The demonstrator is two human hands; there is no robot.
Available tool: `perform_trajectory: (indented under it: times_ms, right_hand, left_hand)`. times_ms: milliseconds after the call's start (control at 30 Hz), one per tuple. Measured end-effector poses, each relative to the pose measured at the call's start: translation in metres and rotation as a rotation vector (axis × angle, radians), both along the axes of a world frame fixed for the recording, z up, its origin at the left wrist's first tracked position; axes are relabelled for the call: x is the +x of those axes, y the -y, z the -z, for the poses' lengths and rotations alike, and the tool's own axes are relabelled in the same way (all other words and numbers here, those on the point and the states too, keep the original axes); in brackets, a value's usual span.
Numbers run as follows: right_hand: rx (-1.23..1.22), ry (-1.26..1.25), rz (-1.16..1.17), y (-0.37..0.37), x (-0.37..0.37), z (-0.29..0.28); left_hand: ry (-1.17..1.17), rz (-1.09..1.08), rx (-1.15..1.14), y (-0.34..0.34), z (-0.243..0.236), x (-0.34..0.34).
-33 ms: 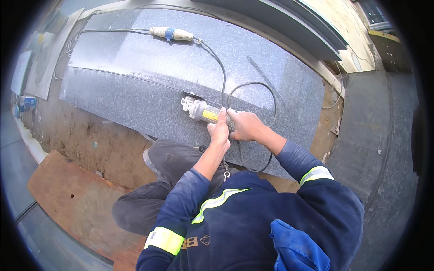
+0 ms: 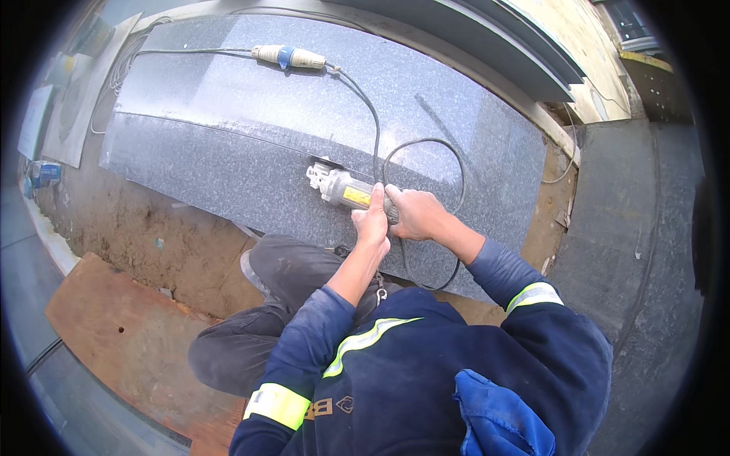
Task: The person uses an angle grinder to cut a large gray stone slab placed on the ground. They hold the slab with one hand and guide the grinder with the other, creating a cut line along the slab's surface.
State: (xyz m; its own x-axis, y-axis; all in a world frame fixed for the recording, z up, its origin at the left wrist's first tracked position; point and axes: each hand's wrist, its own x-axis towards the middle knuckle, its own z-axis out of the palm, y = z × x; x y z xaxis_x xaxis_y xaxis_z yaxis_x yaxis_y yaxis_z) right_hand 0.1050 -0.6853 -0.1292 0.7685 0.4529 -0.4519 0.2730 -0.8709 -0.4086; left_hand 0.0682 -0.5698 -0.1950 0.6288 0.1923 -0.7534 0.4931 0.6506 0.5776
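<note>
My left hand (image 2: 371,222) and my right hand (image 2: 416,213) are both closed around the rear body of an angle grinder (image 2: 331,185), side by side with thumbs on top. Its dark disc (image 2: 327,162) stands on edge at a thin straight cut line (image 2: 220,131) in a grey speckled slab (image 2: 205,163). The line runs from the disc toward the left end of the slab. How deep the disc sits in the slab cannot be made out. A black power cord (image 2: 461,163) loops over the slab beside my right hand.
A white and blue plug connector (image 2: 287,57) lies on the slab's far part. Dark sheets or profiles (image 2: 487,45) lean along the far edge. A rusty brown plate (image 2: 122,323) lies at the lower left, and a dark grey sheet (image 2: 608,228) at the right. My bent leg (image 2: 293,266) is close to the slab's near edge.
The grinder and both my hands have shifted very slightly to the right along the cut line. The grip is the same.
</note>
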Motion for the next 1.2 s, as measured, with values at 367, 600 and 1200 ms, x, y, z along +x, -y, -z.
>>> perform_trajectory:
  times_ms: [367, 600, 1200]
  right_hand:
    - [0.003, -0.004, 0.006, 0.011, -0.006, 0.001]
    - [0.000, -0.035, 0.003, -0.001, 0.003, 0.006]
    - [0.048, 0.000, 0.007, 0.005, 0.003, 0.016]
  left_hand:
    - [-0.013, 0.008, 0.031, 0.010, -0.007, -0.004]
    - [-0.073, 0.018, 0.030, -0.005, 0.000, 0.008]
    - [-0.053, 0.049, 0.055, -0.002, 0.000, 0.007]
